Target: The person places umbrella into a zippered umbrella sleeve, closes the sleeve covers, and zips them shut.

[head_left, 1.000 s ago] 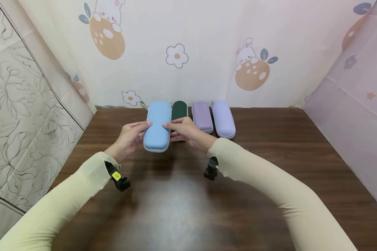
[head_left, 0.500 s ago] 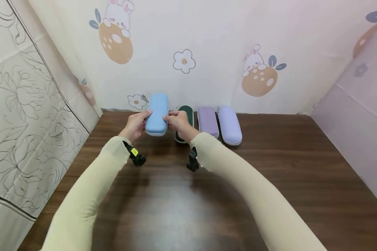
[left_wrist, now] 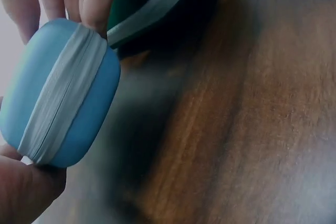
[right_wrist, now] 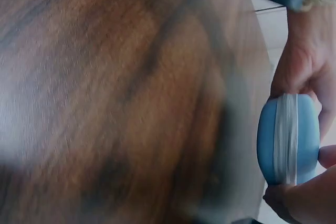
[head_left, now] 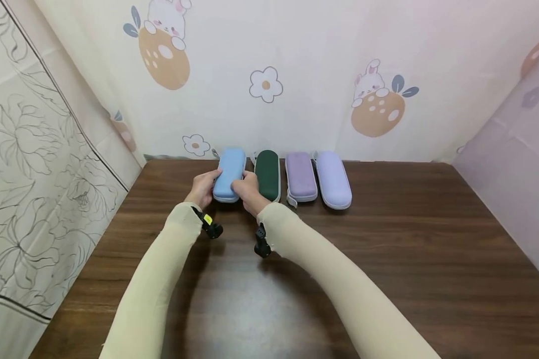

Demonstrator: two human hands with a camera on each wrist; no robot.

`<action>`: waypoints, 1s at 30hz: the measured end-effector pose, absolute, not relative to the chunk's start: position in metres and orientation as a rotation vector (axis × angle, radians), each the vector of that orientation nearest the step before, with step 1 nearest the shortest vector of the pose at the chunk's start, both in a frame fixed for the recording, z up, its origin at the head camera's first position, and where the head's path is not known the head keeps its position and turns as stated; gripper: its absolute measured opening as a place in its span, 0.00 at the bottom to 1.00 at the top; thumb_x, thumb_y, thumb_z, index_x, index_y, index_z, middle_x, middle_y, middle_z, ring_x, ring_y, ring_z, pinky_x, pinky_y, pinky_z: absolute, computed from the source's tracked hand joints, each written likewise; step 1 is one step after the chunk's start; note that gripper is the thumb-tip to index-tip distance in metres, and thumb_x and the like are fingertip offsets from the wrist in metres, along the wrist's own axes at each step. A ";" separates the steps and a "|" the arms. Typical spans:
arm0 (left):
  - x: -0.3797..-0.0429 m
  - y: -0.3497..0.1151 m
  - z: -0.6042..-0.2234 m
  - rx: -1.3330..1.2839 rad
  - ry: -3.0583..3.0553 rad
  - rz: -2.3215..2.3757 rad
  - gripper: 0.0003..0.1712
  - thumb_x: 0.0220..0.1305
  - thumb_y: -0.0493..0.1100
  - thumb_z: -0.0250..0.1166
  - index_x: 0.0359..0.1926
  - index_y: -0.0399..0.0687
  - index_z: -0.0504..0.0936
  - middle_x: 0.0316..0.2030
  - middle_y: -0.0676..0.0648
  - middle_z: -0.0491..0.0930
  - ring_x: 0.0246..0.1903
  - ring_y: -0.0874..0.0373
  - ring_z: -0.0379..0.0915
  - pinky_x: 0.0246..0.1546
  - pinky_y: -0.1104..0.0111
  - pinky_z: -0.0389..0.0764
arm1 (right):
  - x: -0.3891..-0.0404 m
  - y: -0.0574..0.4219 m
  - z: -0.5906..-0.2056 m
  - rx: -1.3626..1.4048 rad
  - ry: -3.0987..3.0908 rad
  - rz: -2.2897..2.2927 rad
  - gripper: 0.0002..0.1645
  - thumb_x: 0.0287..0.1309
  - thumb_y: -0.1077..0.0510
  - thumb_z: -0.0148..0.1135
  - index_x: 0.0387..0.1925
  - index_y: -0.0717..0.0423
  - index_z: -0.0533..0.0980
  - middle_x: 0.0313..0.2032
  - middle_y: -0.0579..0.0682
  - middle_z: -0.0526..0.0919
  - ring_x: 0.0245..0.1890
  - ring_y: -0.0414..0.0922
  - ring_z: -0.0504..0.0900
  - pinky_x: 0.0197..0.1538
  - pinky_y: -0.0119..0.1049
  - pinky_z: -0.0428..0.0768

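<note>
A light blue zipped glasses case (head_left: 229, 172) is at the left end of a row of similar cases at the table's back edge. My left hand (head_left: 203, 188) grips its left side, and my right hand (head_left: 248, 192) grips its right side with the thumb over the near end. Both wrist views show the blue case's end (left_wrist: 100, 106) with its grey zipper band, held between fingers of the two hands. Just right of it lies a dark green case (head_left: 268, 174), close to my right hand. Whether the blue case's underside touches the table cannot be told.
Further right lie a purple case (head_left: 301, 175) and a lavender case (head_left: 334, 179), both with grey zippers. The dark wooden table (head_left: 408, 249) meets a patterned curtain (head_left: 305, 114) behind the row. Another curtain (head_left: 31, 149) with line-drawn flowers borders the left side.
Both hands have carried the blue case back and then down to the table's rear, left of the green case. My right hand has come away from in front of the green case, which now shows more fully.
</note>
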State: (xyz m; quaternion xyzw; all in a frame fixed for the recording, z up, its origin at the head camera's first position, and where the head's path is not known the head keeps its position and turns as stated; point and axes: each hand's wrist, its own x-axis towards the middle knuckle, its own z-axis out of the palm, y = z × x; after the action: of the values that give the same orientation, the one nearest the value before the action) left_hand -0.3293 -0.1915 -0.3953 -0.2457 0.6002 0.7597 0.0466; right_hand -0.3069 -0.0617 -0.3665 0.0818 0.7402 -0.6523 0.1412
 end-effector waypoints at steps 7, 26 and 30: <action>-0.327 -0.185 -0.409 -0.806 1.976 2.261 0.25 0.66 0.42 0.60 0.60 0.33 0.73 0.62 0.40 0.68 0.61 0.53 0.63 0.61 0.66 0.65 | -0.306 -0.066 -0.372 0.253 2.169 -1.762 0.36 0.59 0.69 0.46 0.70 0.61 0.56 0.65 0.60 0.65 0.60 0.51 0.68 0.58 0.41 0.70; -0.321 -0.169 -0.406 -0.683 2.351 1.987 0.24 0.73 0.44 0.50 0.64 0.37 0.70 0.63 0.41 0.68 0.64 0.51 0.60 0.62 0.64 0.63 | -0.321 -0.047 -0.363 0.112 2.213 -1.562 0.40 0.62 0.68 0.43 0.74 0.58 0.45 0.72 0.56 0.49 0.70 0.49 0.52 0.62 0.40 0.63; -0.322 -0.173 -0.384 -0.565 2.503 1.930 0.24 0.73 0.42 0.47 0.65 0.36 0.68 0.63 0.39 0.67 0.63 0.50 0.60 0.62 0.62 0.64 | -0.325 -0.037 -0.343 -0.047 2.257 -1.603 0.43 0.61 0.68 0.46 0.74 0.55 0.43 0.73 0.55 0.48 0.71 0.49 0.49 0.65 0.40 0.61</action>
State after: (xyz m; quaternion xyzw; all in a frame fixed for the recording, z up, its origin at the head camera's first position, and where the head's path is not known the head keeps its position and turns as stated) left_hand -0.3219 -0.1726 -0.3840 -0.1760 0.7791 0.6007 -0.0343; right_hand -0.3252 -0.0369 -0.3435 -0.0165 0.8011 -0.5689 0.1851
